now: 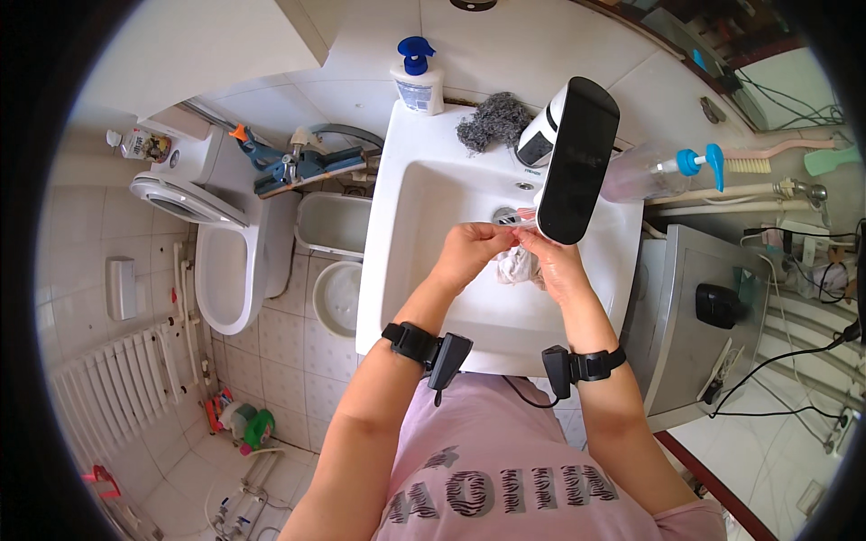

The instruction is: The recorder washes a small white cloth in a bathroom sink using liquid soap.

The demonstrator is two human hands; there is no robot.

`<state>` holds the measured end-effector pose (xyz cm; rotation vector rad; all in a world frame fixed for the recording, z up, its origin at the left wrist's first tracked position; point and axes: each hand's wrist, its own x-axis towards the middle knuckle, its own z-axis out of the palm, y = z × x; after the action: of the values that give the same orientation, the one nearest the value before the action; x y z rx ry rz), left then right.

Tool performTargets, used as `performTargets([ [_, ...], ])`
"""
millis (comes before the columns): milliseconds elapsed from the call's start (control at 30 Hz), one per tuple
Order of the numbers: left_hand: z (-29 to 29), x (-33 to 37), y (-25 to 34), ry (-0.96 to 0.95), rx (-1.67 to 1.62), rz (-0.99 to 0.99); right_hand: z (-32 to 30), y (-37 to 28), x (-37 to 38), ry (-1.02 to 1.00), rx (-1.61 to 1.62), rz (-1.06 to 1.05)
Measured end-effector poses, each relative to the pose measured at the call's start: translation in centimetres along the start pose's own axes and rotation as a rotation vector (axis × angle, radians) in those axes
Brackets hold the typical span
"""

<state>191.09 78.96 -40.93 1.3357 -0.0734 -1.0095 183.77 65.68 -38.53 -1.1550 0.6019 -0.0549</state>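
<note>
White cloth (518,269) sits in the sink (380,261), six o'clock from our left hand (474,250) and right hand (559,268), fingers (494,237) pinched nearly closed, contents unclear. We're apparently hand-washing; next calls for steady pinches.

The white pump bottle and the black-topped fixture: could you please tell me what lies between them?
The head view shows a tangled grey clump between the pump bottle and the fixture.

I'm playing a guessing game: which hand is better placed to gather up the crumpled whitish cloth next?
Probably the right hand: the whitish cloth shows right beside it, while the left hand sits farther off. Their fingertips are close together, though, so the difference looks small.
</note>
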Motion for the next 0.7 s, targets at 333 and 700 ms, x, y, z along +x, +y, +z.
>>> performTargets([
  [333,-1.0,1.2,0.6,-0.101,0.309,0.029,-0.8,0.2,0.5,-0.108,-0.574,-0.156],
  [700,-0.3,0.7,-1.0,-0.09,-0.217,-0.212,-0.4,1.6,0.3,-0.092,-0.468,-0.413],
])
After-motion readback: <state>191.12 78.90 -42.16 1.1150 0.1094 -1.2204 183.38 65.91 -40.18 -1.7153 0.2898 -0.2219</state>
